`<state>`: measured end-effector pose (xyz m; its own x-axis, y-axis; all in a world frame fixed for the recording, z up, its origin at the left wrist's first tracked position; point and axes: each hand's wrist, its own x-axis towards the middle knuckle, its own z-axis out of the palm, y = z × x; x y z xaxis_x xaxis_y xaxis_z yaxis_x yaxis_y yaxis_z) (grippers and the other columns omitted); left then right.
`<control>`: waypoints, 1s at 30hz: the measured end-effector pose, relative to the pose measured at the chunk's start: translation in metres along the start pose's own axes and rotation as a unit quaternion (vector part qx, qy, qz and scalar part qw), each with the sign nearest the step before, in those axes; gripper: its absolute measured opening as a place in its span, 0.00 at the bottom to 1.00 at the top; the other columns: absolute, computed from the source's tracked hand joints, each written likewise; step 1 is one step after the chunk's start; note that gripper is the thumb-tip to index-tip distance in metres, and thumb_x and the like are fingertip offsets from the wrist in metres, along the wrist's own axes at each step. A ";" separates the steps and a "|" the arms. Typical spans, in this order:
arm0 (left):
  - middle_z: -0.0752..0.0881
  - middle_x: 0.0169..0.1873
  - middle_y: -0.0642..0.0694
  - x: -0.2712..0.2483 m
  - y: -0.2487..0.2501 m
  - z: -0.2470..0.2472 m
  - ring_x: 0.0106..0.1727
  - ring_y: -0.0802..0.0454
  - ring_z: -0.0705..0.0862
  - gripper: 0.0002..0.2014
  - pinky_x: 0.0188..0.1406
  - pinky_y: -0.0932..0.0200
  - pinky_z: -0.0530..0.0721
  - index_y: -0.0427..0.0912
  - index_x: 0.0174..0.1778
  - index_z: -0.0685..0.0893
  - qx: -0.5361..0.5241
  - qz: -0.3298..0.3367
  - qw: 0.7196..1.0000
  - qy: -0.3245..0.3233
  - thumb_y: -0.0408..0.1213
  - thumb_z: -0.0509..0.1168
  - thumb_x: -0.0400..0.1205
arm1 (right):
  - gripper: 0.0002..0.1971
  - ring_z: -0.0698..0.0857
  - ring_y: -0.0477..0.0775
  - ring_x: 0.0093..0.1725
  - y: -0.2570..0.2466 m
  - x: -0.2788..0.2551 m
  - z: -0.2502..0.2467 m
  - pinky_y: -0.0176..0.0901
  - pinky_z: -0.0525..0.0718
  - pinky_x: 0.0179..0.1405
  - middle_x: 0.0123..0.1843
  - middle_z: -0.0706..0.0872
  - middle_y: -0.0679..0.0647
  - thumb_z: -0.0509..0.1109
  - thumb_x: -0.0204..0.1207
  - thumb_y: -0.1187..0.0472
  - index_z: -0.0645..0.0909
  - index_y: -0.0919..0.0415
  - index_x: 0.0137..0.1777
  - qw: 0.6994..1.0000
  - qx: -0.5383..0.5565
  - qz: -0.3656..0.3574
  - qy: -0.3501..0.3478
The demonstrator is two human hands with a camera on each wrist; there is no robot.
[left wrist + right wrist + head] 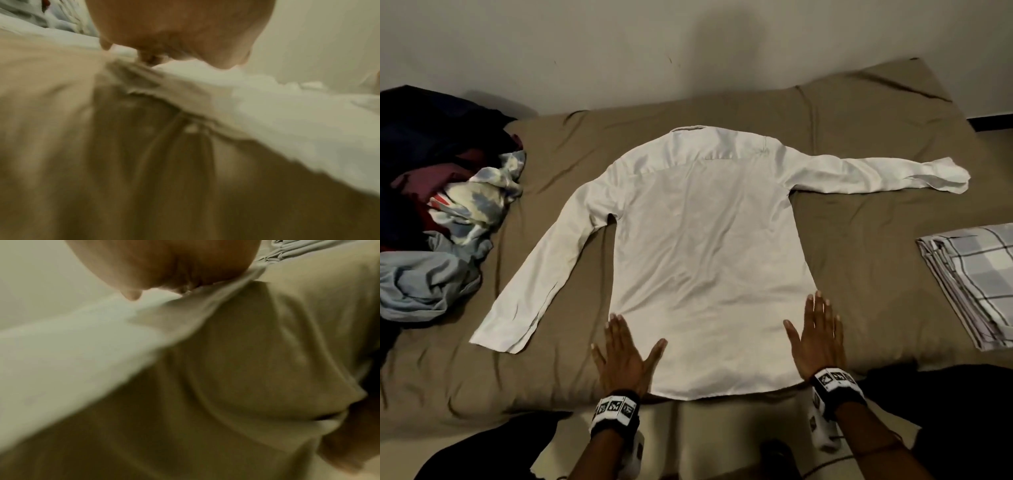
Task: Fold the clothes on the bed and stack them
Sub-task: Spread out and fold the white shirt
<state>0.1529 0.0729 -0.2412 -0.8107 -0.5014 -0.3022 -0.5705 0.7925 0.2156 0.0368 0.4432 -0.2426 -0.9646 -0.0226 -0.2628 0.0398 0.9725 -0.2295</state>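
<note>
A white long-sleeved shirt lies spread back-up on the tan bed, collar toward the wall, one sleeve angled down-left, the other stretched right. My left hand lies flat with straight fingers on the shirt's lower left edge, partly on the sheet. My right hand lies flat on the lower right edge. Both wrist views are blurred: the left hand over the white shirt hem, and the right hand over white shirt cloth. A folded grey checked garment sits at the right.
A heap of unfolded clothes, dark blue, maroon, pale blue and patterned, fills the bed's left side. A pale wall runs behind the bed. Dark floor shows below the near mattress edge.
</note>
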 end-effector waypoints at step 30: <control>0.25 0.86 0.52 0.329 0.058 -0.110 0.88 0.35 0.31 0.56 0.75 0.13 0.40 0.71 0.83 0.27 0.155 0.068 0.979 -0.116 0.89 0.43 0.64 | 0.52 0.38 0.63 0.89 -0.073 0.346 -0.087 0.72 0.40 0.84 0.89 0.30 0.55 0.34 0.67 0.14 0.29 0.39 0.87 0.969 -0.196 -0.142 -0.057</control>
<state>-0.1618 -0.0845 -0.2260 -0.8041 -0.3208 -0.5005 -0.3637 0.9314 -0.0128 -0.3222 0.3845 -0.2353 -0.8863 -0.3064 -0.3471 -0.3469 0.9360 0.0593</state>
